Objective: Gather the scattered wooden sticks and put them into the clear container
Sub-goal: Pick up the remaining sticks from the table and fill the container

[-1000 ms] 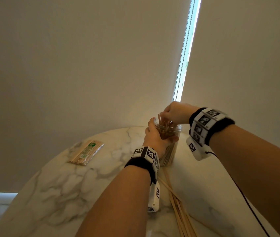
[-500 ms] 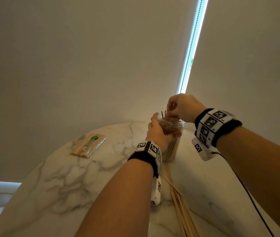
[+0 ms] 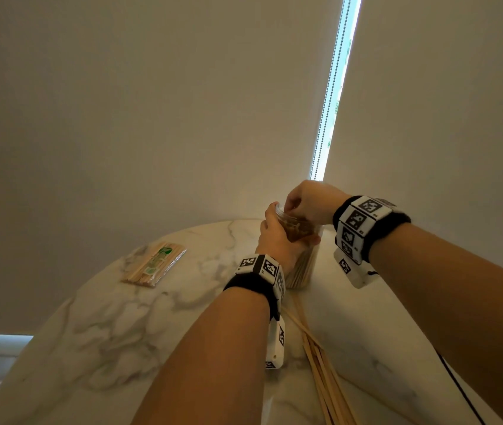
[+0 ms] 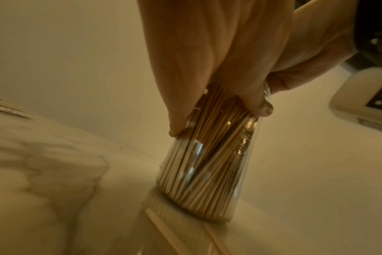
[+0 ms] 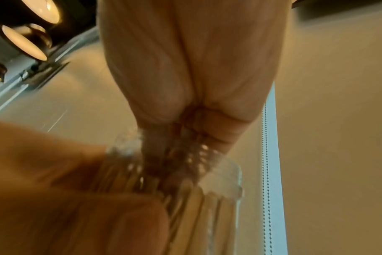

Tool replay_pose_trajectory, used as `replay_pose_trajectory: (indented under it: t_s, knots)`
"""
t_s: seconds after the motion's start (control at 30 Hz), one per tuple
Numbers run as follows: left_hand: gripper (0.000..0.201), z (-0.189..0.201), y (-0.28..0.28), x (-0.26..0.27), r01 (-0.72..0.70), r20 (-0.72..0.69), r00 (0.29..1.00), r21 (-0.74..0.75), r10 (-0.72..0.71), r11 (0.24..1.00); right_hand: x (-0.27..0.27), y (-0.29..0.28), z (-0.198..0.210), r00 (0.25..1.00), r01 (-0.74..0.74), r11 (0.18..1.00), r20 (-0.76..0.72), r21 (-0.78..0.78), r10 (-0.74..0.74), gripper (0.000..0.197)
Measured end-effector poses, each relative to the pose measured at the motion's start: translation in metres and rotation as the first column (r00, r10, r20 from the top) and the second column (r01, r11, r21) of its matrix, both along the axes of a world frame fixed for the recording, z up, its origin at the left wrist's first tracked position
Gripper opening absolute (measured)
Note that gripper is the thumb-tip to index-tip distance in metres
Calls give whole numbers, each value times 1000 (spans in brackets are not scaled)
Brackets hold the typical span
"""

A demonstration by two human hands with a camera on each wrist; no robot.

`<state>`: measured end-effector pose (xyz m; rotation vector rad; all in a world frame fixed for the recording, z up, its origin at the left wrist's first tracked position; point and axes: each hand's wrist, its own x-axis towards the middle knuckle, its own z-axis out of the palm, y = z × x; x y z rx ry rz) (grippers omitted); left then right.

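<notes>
The clear container (image 3: pixel 300 266) stands upright on the marble table (image 3: pixel 106 332), packed with wooden sticks (image 4: pixel 199 176). My left hand (image 3: pixel 276 233) grips its upper part, thumb on one side and fingers round the other, as the left wrist view (image 4: pixel 218 96) confirms. My right hand (image 3: pixel 297 210) sits on top of the container's mouth. Its bunched fingertips (image 5: pixel 181 138) reach into the neck and pinch the tops of the sticks there. Several loose long sticks (image 3: pixel 323 369) lie on the table near me, under and beside my left forearm.
A sealed packet of sticks (image 3: pixel 153 265) lies on the table at the left. Roller blinds hang close behind the table, with a beaded cord (image 3: pixel 328 102) in the bright gap between them. The table's round edge curves off left and right.
Stick ends stood up out of the container's mouth beside my right fingers; now they are down inside and my right hand is lower on the mouth. My left hand kept its grip.
</notes>
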<state>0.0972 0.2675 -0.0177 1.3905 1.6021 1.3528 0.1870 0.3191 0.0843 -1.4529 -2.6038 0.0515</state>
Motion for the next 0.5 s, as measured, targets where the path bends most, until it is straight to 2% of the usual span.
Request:
replay_pose_trajectory:
  t_s: [0.13,0.23,0.3,0.4,0.5]
  knots:
    - [114,-4,2,-1,4,4,1000,13,-4,1000,4,0,7,995,-16,1000,-102,13,17,16]
    - [114,-4,4,-2,8,11,1000,16,-8,1000,4,0,9,998,-23,997,59,-75,28,13]
    - [114,-5,5,-2,12,17,1000,22,-12,1000,4,0,12,996,-11,997,92,-73,18,11]
    - [114,-7,6,-2,8,17,1000,33,-8,999,8,3,20,998,-11,998,-57,-69,7,18]
    - [114,-8,6,-2,9,18,1000,40,-10,999,13,8,29,999,-37,973,-18,-229,33,25]
